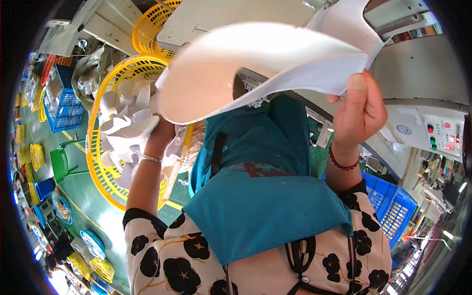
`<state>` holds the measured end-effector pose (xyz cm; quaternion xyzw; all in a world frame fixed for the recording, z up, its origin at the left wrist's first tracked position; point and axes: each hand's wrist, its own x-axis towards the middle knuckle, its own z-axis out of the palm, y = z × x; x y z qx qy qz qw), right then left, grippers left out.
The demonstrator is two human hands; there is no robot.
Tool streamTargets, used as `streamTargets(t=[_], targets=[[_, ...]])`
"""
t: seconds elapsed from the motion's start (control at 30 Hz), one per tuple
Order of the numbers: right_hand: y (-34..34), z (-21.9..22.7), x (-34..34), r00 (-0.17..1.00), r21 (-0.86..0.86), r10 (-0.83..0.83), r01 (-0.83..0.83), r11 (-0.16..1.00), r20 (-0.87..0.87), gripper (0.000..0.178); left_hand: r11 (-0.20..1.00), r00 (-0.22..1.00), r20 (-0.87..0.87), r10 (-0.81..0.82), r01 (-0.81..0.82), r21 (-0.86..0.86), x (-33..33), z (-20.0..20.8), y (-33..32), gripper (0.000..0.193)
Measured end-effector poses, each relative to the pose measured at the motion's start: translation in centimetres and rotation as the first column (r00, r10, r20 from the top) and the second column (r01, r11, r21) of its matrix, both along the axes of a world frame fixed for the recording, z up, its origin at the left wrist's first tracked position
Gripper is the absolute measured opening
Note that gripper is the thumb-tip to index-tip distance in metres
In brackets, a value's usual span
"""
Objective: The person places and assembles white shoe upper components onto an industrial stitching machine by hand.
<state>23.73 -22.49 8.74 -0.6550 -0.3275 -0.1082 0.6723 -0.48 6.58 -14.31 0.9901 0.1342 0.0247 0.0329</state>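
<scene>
A large curved white sheet piece (275,49), thin and flexible, arches across in front of me. My right hand (361,108) is closed, pinching its right end between thumb and fingers. My left hand (163,132) is at the sheet's left end, beside the yellow basket (93,142). The sheet hides most of its fingers, so its grip does not show. Many similar curled white pieces (129,125) lie heaped in that basket. Another white sheet (339,22) curves up behind the right end of the held one.
A pale machine table (211,19) stands ahead, with a control box (437,132) bearing red and green buttons at right. A second yellow basket (147,29) is behind the first. Blue crates (388,201) sit low at right. A green stool (61,162) stands on the left floor.
</scene>
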Motion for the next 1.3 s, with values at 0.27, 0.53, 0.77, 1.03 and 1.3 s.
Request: streamTargets(t=[0.27, 0.53, 0.77, 1.03, 1.3], targets=[[-1.4, -2.3, 0.4, 0.96, -0.096, 0.105, -0.134, 0.986, -0.26, 0.019, 0.909, 0.948, 0.251, 0.196, -0.08, -0.408, 8.7, 17.2, -3.4, 0.034], [-1.1, 0.0, 0.4, 0.903, -0.003, 0.225, -0.243, 0.97, -0.366, 0.017, 0.754, 0.759, 0.627, -0.176, 0.513, -0.409, 15.5, 26.2, -12.2, 0.033], [-2.8, 3.0, 2.9, 0.86, 0.258, 0.447, -0.386, 0.886, -0.245, 0.049, -0.333, 0.869, 0.471, -0.15, 0.405, -0.852, 19.0, 28.9, -13.9, 0.022], [-4.7, 7.5, 3.5, 0.674, 0.396, 0.587, -0.438, 0.807, -0.45, 0.024, -0.419, 0.82, 0.448, -0.357, 0.287, -0.861, 22.6, 35.9, -14.5, 0.025], [-5.8, 15.0, 8.3, 0.861, 0.275, 0.485, -0.434, 0.858, -0.154, 0.018, -0.25, 0.839, 0.448, -0.308, 0.383, -0.889, 28.1, 41.2, -12.2, 0.015]])
